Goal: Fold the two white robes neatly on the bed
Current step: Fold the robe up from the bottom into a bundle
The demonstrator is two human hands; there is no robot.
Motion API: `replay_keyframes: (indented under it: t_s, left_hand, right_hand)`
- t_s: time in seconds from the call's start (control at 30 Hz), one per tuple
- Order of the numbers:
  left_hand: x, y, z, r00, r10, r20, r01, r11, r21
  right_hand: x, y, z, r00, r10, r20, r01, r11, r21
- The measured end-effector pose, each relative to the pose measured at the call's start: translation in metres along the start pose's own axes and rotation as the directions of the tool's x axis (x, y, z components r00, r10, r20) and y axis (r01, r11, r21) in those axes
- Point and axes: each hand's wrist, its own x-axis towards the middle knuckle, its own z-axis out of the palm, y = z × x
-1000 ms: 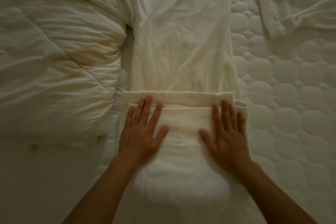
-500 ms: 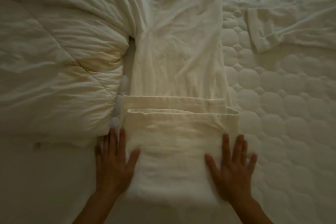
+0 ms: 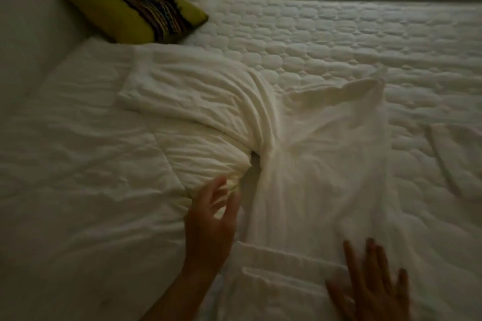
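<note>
Both hands are apart and grip nothing: the left hand (image 3: 211,219) hovers, fingers loosely spread, beside the duvet (image 3: 104,164); the right hand (image 3: 370,284) presses flat on the robe (image 3: 326,164) at its folded near end. Beyond them its upper part lies unfolded on the bed (image 3: 339,34). To the right, the second robe (image 3: 456,159) looks unfolded, so most of the task seems left.

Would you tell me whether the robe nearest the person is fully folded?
Partly folded: the robe has layered folds at its near end by the right hand, while the rest lies spread lengthwise.
</note>
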Motion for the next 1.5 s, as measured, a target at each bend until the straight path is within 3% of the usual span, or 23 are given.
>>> replay_keyframes:
  t_s: [0.03,0.1,0.2,0.27,0.3,0.47,0.57,0.7,0.8,0.9,0.93,0.97,1.0,1.03,1.07,1.1,1.13,1.2,1.27,1.3,1.4,1.5]
  left_hand:
    - [0.049,0.005,0.001,0.985,-0.155,-0.079,0.147,0.984,-0.099]
    - [0.139,0.016,-0.007,0.902,-0.386,-0.194,0.311,0.892,-0.328]
    - [0.225,0.02,-0.022,0.72,-0.68,-0.138,0.435,0.597,-0.674]
    - [0.253,0.019,-0.029,0.678,-0.735,0.004,0.473,0.433,-0.768]
    - [0.26,0.018,-0.029,0.688,-0.725,0.036,0.471,0.409,-0.781]
    - [0.279,0.006,-0.011,0.762,-0.647,-0.029,0.362,0.463,-0.809]
    - [0.293,0.013,0.006,0.794,-0.605,-0.065,0.364,0.558,-0.746]
    - [0.295,0.06,0.06,0.874,-0.452,-0.178,0.231,0.709,-0.666]
    - [0.248,0.124,0.118,0.994,-0.07,-0.084,0.018,0.863,-0.504]
    - [0.178,0.149,0.19,0.965,0.256,0.057,-0.245,0.958,-0.152]
    - [0.155,0.145,0.214,0.92,0.352,0.171,-0.35,0.936,-0.042]
    - [0.136,0.134,0.234,0.84,0.392,0.376,-0.436,0.899,0.039]
    - [0.121,0.116,0.252,0.711,0.333,0.62,-0.506,0.854,0.122]
    - [0.107,0.097,0.266,0.553,0.16,0.818,-0.579,0.779,0.24]
    - [0.096,0.075,0.276,0.42,-0.018,0.908,-0.665,0.674,0.321]
    - [0.086,0.061,0.282,0.356,-0.102,0.929,-0.733,0.585,0.345]
    - [0.081,0.052,0.284,0.357,-0.094,0.929,-0.756,0.555,0.346]
    - [0.085,0.047,0.278,0.432,0.072,0.899,-0.765,0.557,0.324]
    - [0.1,0.047,0.261,0.508,0.288,0.812,-0.815,0.467,0.344]
    - [0.111,0.043,0.25,0.537,0.315,0.782,-0.82,0.411,0.398]
    - [0.137,0.015,0.209,0.608,0.225,0.762,-0.779,0.356,0.516]
    - [0.154,-0.007,0.176,0.616,0.224,0.756,-0.754,0.447,0.481]
  right_hand:
    - [0.032,-0.005,0.003,0.998,0.053,0.023,-0.053,0.999,0.008]
    - [0.089,-0.006,0.011,0.973,0.184,0.14,-0.182,0.983,-0.032]
    - [0.142,0.029,0.045,0.923,0.225,0.312,-0.166,0.965,-0.204]
    - [0.159,0.046,0.069,0.903,0.27,0.334,-0.146,0.925,-0.352]
    - [0.161,0.046,0.075,0.908,0.284,0.306,-0.168,0.92,-0.354]
    - [0.15,0.003,0.031,0.978,0.199,0.061,-0.189,0.972,-0.136]
    - [0.152,0.007,0.03,0.973,0.198,0.12,-0.178,0.971,-0.16]
    - [0.15,0.008,0.03,0.979,0.158,0.126,-0.14,0.98,-0.139]
    - [0.15,0.005,0.028,0.983,0.151,0.105,-0.143,0.986,-0.087]
    - [0.149,0.006,0.028,0.986,0.147,0.074,-0.142,0.988,-0.061]
    - [0.149,0.006,0.028,0.986,0.146,0.078,-0.141,0.988,-0.066]
    - [0.15,0.006,0.029,0.985,0.147,0.085,-0.141,0.988,-0.069]
    - [0.151,0.007,0.03,0.985,0.147,0.091,-0.14,0.987,-0.078]
    - [0.152,0.008,0.031,0.985,0.142,0.096,-0.134,0.987,-0.089]
    - [0.152,0.008,0.031,0.986,0.134,0.099,-0.124,0.987,-0.098]
    - [0.152,0.008,0.031,0.988,0.123,0.095,-0.114,0.989,-0.096]
    - [0.152,0.008,0.031,0.989,0.118,0.089,-0.11,0.99,-0.091]
    - [0.152,0.009,0.032,0.986,0.131,0.1,-0.121,0.988,-0.101]
    - [0.152,0.009,0.033,0.985,0.138,0.104,-0.127,0.986,-0.108]
    - [0.153,0.008,0.033,0.985,0.141,0.104,-0.13,0.986,-0.104]
    - [0.152,0.007,0.032,0.986,0.141,0.086,-0.135,0.988,-0.075]
    - [0.155,0.008,0.021,0.989,0.144,-0.026,-0.143,0.989,0.039]
